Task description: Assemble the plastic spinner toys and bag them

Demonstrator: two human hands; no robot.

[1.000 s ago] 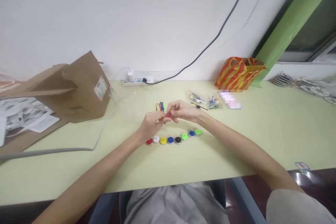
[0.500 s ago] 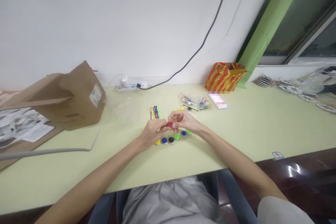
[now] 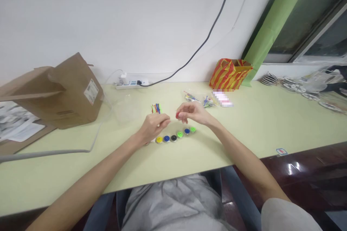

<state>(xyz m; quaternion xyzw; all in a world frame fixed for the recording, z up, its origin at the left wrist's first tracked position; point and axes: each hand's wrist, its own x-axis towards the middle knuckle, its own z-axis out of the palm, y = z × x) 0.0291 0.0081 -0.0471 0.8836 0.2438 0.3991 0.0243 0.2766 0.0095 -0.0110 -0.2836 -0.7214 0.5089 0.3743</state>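
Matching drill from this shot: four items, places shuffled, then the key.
1. Red piece
2. Yellow disc
3. Power strip
4. Striped bag

A. By the wall, with a black cable plugged in
B. In the right hand
C. Beside the green strip
D. Beside the left hand

Pairs: 1-B, 2-D, 3-A, 4-C.
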